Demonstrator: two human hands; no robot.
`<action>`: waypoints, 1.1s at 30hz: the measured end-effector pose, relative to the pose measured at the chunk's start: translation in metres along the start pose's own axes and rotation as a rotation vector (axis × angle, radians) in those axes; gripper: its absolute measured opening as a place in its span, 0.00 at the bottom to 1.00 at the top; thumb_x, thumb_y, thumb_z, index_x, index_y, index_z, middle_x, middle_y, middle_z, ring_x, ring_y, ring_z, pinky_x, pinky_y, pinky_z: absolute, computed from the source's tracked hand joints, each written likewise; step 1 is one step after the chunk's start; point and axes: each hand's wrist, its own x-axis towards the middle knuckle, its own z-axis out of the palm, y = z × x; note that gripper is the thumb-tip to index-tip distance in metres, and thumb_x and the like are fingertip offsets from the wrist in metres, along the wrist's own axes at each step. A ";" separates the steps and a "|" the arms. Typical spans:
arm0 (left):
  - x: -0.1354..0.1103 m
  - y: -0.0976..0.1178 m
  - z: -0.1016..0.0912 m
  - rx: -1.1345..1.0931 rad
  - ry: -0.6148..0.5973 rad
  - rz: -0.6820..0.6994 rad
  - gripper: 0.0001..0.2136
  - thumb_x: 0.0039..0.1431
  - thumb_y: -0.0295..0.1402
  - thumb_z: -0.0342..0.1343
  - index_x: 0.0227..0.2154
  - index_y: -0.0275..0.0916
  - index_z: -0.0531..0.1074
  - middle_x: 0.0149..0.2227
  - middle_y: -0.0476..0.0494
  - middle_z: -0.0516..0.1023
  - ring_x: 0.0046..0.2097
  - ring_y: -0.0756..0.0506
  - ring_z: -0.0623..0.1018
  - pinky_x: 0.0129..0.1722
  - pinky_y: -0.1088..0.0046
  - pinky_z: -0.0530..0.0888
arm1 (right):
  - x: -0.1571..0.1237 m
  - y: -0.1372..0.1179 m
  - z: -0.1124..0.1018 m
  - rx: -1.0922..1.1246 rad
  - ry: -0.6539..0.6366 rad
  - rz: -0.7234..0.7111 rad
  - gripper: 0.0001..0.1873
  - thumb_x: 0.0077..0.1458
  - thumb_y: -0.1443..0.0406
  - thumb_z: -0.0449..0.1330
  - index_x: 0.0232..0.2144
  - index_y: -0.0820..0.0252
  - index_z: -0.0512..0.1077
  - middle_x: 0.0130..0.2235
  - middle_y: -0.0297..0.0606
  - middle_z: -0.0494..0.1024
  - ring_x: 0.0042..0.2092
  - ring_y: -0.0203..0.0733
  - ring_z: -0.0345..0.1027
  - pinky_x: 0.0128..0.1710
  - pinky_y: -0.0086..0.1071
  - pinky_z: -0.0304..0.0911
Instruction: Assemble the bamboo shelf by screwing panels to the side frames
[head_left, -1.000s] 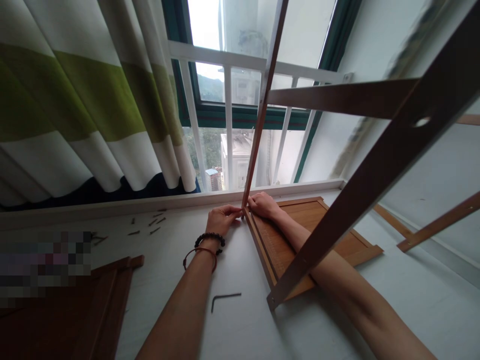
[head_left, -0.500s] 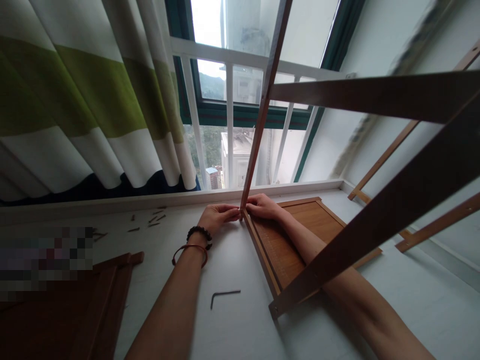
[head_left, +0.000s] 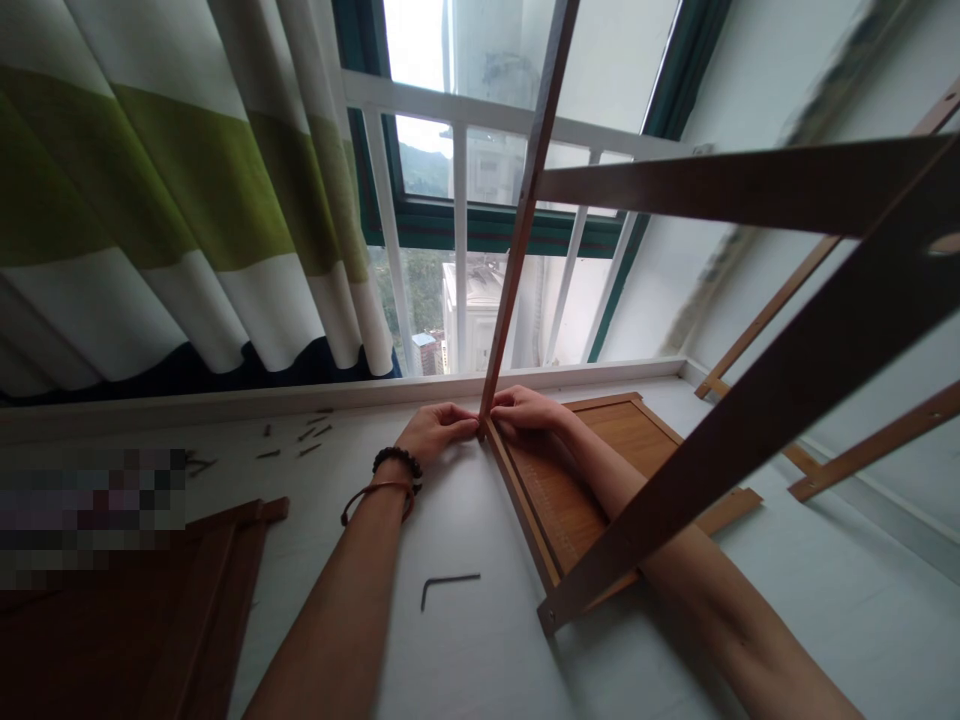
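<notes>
A brown wooden frame stands on the white surface, its thin upright leg (head_left: 525,215) rising past the window and a wide near leg (head_left: 757,430) crossing the right of the view. A slatted wooden panel (head_left: 577,490) lies flat at the frame's foot. My left hand (head_left: 435,432), with bead and cord bracelets at the wrist, pinches at the base of the thin leg from the left. From the right, my right hand (head_left: 529,412) presses its closed fingers on the same joint. What sits between the fingertips is hidden.
A black hex key (head_left: 448,585) lies on the surface near my left forearm. Several small dark screws (head_left: 300,440) are scattered by the window ledge. A dark wooden panel (head_left: 180,610) lies at lower left. Loose wooden rails (head_left: 862,470) rest at right. A striped curtain (head_left: 165,200) hangs left.
The view has shifted slightly and the wooden frame has tilted a little. Both hands stay at the base of the thin leg.
</notes>
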 end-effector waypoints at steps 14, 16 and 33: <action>0.000 0.000 -0.002 -0.039 0.001 -0.025 0.19 0.35 0.39 0.68 0.31 0.34 0.77 0.33 0.41 0.81 0.36 0.45 0.79 0.44 0.66 0.73 | -0.001 0.004 0.003 0.077 0.068 -0.014 0.08 0.48 0.67 0.56 0.32 0.65 0.72 0.32 0.36 0.76 0.34 0.35 0.68 0.38 0.28 0.62; 0.000 0.001 -0.001 -0.041 -0.022 -0.015 0.20 0.35 0.39 0.68 0.34 0.35 0.76 0.35 0.41 0.81 0.38 0.45 0.78 0.45 0.65 0.73 | -0.002 0.004 0.003 0.085 0.064 -0.022 0.08 0.48 0.68 0.56 0.31 0.65 0.72 0.31 0.35 0.76 0.33 0.35 0.68 0.38 0.28 0.62; 0.001 -0.003 0.005 -0.013 0.068 0.044 0.14 0.37 0.38 0.67 0.27 0.34 0.77 0.30 0.43 0.80 0.34 0.44 0.79 0.40 0.65 0.76 | -0.007 0.001 0.006 -0.121 0.124 -0.033 0.10 0.51 0.68 0.55 0.35 0.62 0.75 0.31 0.34 0.78 0.32 0.34 0.68 0.34 0.26 0.61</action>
